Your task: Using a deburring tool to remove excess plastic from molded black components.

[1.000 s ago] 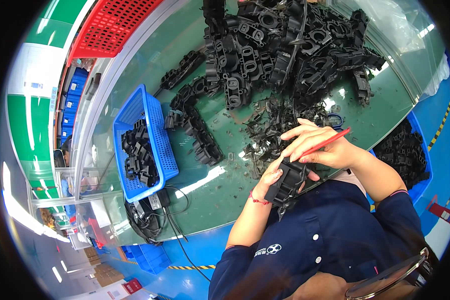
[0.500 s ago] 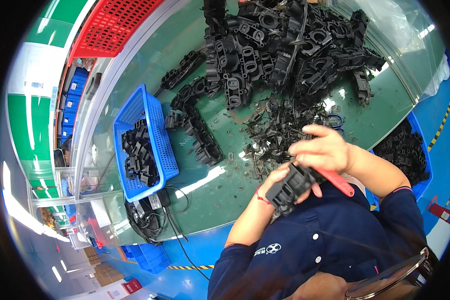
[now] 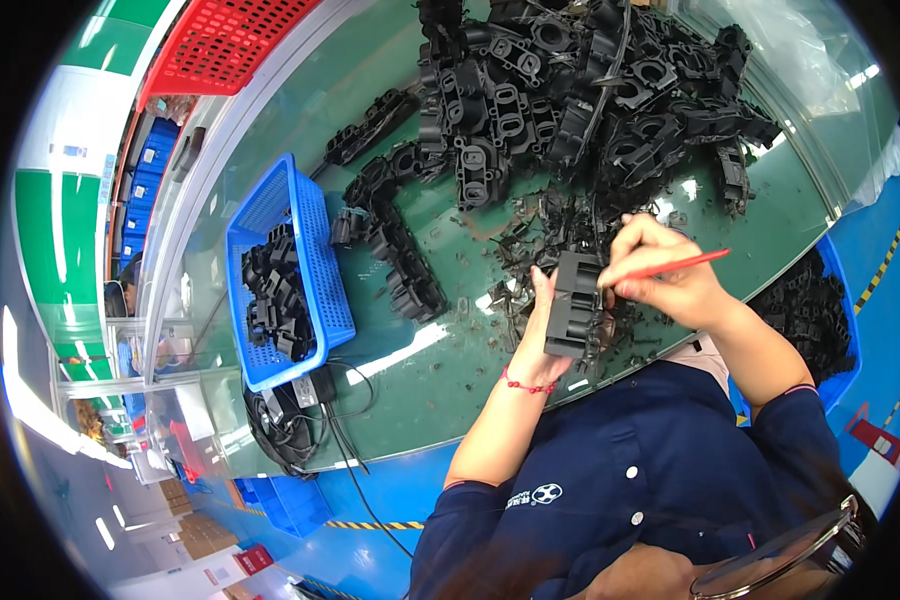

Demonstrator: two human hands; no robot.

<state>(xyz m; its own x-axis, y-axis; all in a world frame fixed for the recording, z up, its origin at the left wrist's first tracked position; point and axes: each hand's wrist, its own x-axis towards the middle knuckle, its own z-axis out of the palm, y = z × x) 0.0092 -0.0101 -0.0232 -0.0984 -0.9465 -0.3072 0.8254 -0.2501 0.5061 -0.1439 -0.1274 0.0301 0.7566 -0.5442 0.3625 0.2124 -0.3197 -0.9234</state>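
A black plastic part [image 3: 574, 318] is held upright above the green worktop's [image 3: 450, 380] near edge, pinched in the left hand's [image 3: 548, 322] grip. A red-handled tool [image 3: 670, 267] is clasped in the right hand's [image 3: 665, 275] grip, its tip touching the part's top, with black trimmings [image 3: 530, 235] scattered behind.

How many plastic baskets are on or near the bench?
2 clearly: a blue basket of black parts left of the hands, and a red basket at the bench's far left end. Blue bins under the bench may be more.
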